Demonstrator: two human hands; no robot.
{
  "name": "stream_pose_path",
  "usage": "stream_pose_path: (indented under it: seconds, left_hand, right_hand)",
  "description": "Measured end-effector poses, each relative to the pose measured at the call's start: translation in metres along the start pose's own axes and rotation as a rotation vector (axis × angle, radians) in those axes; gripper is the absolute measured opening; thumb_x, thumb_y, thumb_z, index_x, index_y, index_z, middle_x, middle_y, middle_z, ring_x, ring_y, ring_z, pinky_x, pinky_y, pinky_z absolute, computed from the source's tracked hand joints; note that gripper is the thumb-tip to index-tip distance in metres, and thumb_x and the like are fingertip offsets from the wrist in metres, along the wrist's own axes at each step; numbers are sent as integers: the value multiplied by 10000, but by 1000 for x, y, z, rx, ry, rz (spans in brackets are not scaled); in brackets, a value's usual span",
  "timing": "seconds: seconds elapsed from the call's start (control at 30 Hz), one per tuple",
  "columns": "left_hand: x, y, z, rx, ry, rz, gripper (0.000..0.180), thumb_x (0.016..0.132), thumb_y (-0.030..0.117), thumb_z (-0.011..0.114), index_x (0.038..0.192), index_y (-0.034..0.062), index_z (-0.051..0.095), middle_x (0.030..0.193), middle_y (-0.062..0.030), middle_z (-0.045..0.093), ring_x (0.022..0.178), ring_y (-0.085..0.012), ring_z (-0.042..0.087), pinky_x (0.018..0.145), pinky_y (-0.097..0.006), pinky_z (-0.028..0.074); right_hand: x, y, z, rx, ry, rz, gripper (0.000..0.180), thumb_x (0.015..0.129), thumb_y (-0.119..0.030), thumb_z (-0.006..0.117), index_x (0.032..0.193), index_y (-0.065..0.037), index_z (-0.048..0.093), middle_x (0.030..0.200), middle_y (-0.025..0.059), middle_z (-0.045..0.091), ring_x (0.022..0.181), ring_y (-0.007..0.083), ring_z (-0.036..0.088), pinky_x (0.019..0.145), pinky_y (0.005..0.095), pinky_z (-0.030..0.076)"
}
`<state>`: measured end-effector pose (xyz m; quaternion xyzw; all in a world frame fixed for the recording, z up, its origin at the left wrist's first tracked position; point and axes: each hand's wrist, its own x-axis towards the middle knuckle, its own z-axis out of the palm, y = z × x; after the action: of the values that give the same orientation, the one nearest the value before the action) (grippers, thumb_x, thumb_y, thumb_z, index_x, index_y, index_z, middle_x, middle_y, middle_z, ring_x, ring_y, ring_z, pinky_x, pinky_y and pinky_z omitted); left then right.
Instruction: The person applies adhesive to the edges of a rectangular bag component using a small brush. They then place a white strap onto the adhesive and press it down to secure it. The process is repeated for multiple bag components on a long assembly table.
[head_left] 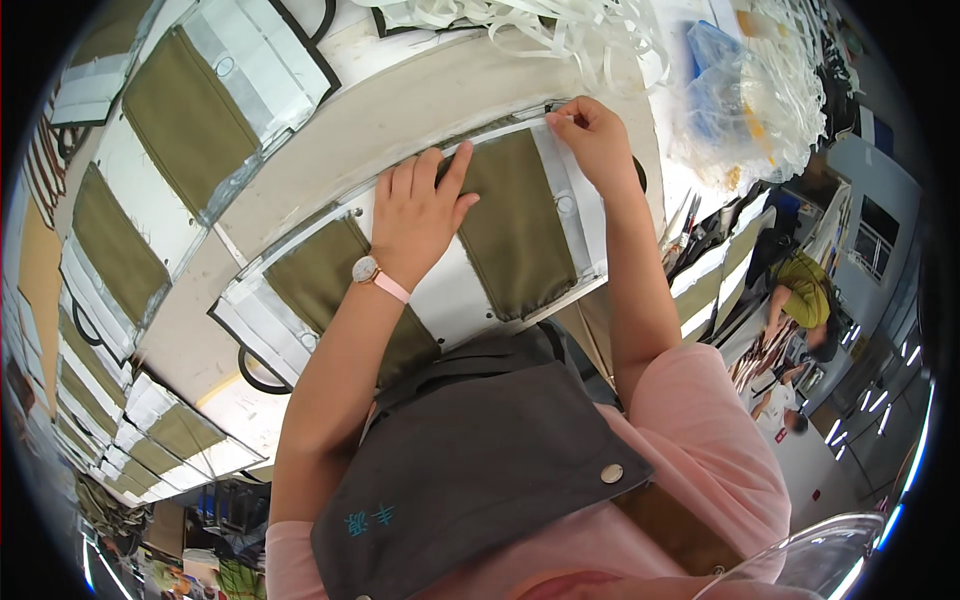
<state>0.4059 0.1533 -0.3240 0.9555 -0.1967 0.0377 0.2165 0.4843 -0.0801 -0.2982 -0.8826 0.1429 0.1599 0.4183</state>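
In front of me lies a flat panel (518, 222) with olive-green fabric blocks, white sections, dark trim and a black loop at its near left corner. My left hand (415, 210), with a watch on the wrist, rests open and flat on its middle, fingertips at the far edge. At the panel's far right corner, my right hand (592, 135) is closed in a pinch on the dark-trimmed edge. What exactly sits between those fingertips is too small to make out.
Similar green-and-white panels (190, 120) lie at the left, some in a stack (185, 430). White strips (570, 40) are heaped at the far side, beside clear plastic bags (745, 110). Pointed tools (686, 218) lie at the right. Other people (803, 295) work farther right.
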Motion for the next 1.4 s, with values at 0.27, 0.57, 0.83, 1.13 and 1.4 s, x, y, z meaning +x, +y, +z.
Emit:
stream_pose_path:
  seconds: [0.27, 0.57, 0.83, 1.13, 1.4]
  left_hand:
    - [1, 0, -1, 27, -5, 9, 585, 763, 375, 671, 1292, 185, 513, 1075, -49, 475, 956, -217, 448, 842, -372, 379]
    - [7, 1, -8, 43, -87, 17, 621, 776, 396, 648, 1348, 239, 462, 1043, -63, 473, 913, -230, 452, 801, -369, 375]
    - [8, 1, -7, 38, -68, 22, 616, 765, 402, 657, 1331, 230, 483, 1043, -63, 477, 917, -231, 454, 800, -366, 373]
    - [20, 18, 5, 69, -33, 68, 642, 759, 405, 658, 1330, 177, 471, 1050, -57, 484, 921, -211, 457, 802, -336, 379]
    - [37, 12, 1, 36, -198, 130, 698, 751, 429, 658, 1368, 203, 421, 995, -59, 479, 868, -202, 472, 746, -314, 408]
  right_hand:
    - [-3, -7, 9, -145, 106, -103, 142, 786, -119, 673, 770, 0, 597, 616, 7, 540, 567, 75, 449, 527, 245, 373]
    - [-5, -10, 6, -161, 121, -99, 142, 785, -121, 671, 767, -2, 595, 614, 11, 541, 564, 71, 453, 519, 240, 364]
    - [-5, -10, 5, -122, 116, -115, 130, 792, -113, 665, 793, -5, 592, 630, 33, 553, 580, 96, 475, 551, 252, 384]
    - [-5, -12, 16, -365, 208, -259, 155, 772, -129, 667, 781, 1, 583, 715, 127, 584, 623, 234, 556, 591, 331, 437]
    - [-3, -13, 12, -360, 160, -186, 161, 763, -135, 670, 775, -2, 580, 735, 133, 591, 647, 261, 564, 606, 352, 445]
